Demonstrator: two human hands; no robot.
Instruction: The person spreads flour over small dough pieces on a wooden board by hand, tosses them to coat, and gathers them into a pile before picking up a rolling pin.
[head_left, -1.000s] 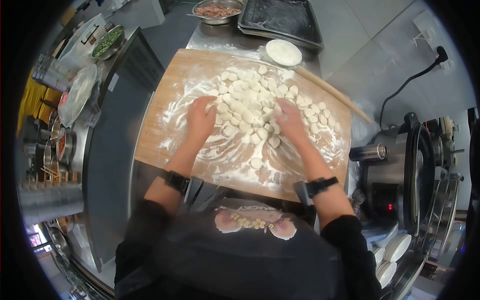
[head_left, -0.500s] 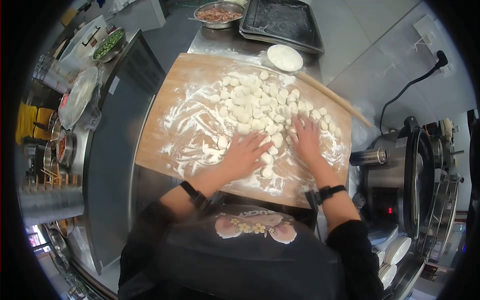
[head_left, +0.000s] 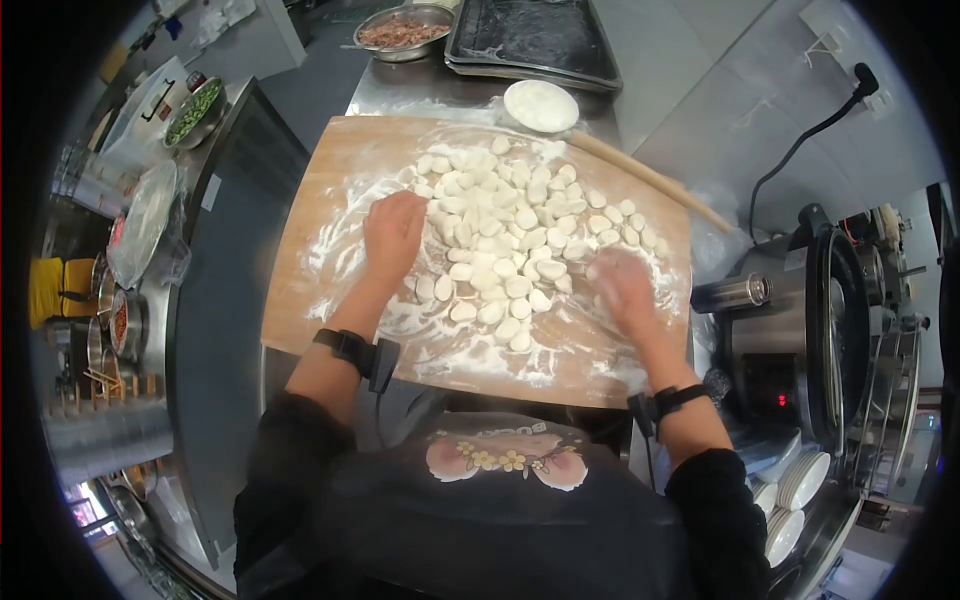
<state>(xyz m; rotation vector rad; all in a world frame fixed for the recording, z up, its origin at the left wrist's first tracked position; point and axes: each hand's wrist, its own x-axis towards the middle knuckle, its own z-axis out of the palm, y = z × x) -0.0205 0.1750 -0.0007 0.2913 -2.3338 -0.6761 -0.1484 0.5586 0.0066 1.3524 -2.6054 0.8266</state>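
Note:
Many small, floured dough pieces (head_left: 505, 225) lie heaped and scattered over a wooden board (head_left: 310, 190) streaked with white flour (head_left: 490, 365). My left hand (head_left: 395, 232) is at the left side of the heap, fingers curled together and pointing away from me. Whatever is inside those fingers, if anything, is hidden. On the opposite side, my right hand (head_left: 622, 285) hovers at or just above the board, right of the dough, smeared by motion. Both wrists wear black straps with small devices.
A rolling pin (head_left: 650, 180) lies along the board's far right edge, near a white bowl of flour (head_left: 541, 106). Behind are dark baking trays (head_left: 535, 45) and a bowl of meat filling (head_left: 403, 35). A cooker (head_left: 780, 320) stands at right, a counter with bowls at left.
My hands have drawn apart: the left went left and away from me, its fingers curling; the right moved slightly nearer me. Dough pieces near the middle have shifted and spread. The view has tilted slightly.

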